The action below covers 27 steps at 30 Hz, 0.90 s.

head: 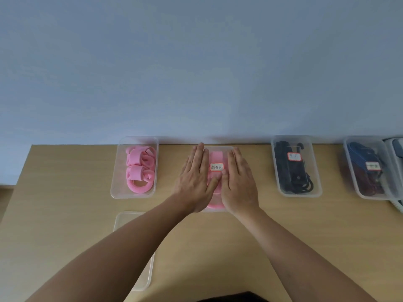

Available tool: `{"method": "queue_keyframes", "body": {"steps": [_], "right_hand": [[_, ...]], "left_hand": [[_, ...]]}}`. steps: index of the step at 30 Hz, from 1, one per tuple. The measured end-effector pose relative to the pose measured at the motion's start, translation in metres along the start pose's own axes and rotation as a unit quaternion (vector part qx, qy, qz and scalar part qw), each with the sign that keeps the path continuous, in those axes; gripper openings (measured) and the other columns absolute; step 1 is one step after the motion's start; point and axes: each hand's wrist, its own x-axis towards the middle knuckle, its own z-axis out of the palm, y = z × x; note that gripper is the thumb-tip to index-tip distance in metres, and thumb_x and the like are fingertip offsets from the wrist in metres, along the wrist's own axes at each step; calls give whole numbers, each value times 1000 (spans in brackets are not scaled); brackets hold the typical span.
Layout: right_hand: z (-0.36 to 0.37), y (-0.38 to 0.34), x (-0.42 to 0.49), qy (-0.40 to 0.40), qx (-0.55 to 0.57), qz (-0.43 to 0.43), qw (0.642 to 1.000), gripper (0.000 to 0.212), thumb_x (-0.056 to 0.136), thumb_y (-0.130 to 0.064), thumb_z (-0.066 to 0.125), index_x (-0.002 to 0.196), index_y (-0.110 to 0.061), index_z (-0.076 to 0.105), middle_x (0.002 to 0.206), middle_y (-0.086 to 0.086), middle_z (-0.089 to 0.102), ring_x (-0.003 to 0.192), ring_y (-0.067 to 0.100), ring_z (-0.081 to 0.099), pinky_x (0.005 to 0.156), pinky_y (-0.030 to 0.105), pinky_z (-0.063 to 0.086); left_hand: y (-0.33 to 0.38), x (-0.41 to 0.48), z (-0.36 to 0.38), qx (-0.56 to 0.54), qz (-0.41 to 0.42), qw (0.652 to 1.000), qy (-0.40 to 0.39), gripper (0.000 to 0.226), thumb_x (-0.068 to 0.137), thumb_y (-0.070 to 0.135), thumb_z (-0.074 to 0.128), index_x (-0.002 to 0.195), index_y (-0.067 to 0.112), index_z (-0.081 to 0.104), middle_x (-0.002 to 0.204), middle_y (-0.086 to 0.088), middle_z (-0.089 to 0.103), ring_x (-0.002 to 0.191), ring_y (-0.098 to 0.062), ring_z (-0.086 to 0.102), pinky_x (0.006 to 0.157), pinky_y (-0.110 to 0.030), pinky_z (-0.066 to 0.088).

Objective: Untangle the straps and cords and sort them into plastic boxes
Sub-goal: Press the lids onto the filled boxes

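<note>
While both hands lie flat on the middle box (218,148), I am pressing its lid down. My left hand (195,182) and right hand (238,182) sit side by side, palms down, fingers straight, holding nothing. Between them I can see a white label (216,166) and a pink strap (216,156) inside the box. I think this box is almost done.

What matters next is off to my left. 1 open box (115,186) stands at the back of the table (65,192), left of my hands, with pink straps (139,168) curled up in it and no lid on top. A loose lid (122,223) lies closer to me, partly under my left forearm. Its long side points away from me, the same way as the open box, so I think it needs no turning, only a lift and a push forward. My left hand is the nearer one for that job.

2 more boxes stand well apart on my right, a box of black cords (316,188) and a box of blue cords (357,188). Both look closed and labelled.
</note>
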Motion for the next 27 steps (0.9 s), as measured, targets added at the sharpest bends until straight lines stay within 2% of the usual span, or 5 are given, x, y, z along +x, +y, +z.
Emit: {"method": "queue_keyframes", "body": {"steps": [4,10,17,23,27], "right_hand": [[-8,0,13,-8,-47,11,999,60,106,-40,18,158,-10,21,167,4,10,154,21,11,124,40,12],[-10,-31,-11,250,47,-104,961,24,96,-14,58,112,0,69,124,19,65,116,38,59,102,49,42],[35,-120,-95,76,80,-219,970,19,95,-24,59,82,-11,65,77,6,57,71,29,54,62,40,47],[84,-177,-135,-74,-33,-5,997,48,88,-40,65,126,-12,57,116,12,55,101,32,55,89,41,49],[101,-203,-139,-54,16,131,990,65,88,-27,64,145,-15,34,123,12,47,113,31,48,99,38,42]], "left_hand": [[7,5,-31,-2,-33,999,-7,85,98,69,9,164,16,1,172,-3,-15,158,-21,-19,130,-41,-3],[-25,-54,-72,19,28,978,205,42,95,29,69,127,2,69,141,-23,60,133,-46,55,109,-59,45],[-109,-117,-97,-25,-180,941,284,34,90,11,75,122,0,70,132,-23,63,121,-45,56,103,-52,46],[-143,-162,-93,-157,-266,935,176,32,92,15,72,123,5,70,120,-15,69,108,-35,65,97,-38,47],[-155,-207,-78,-153,-266,949,66,36,89,20,73,123,7,70,116,-15,67,108,-34,63,95,-36,49]]}}
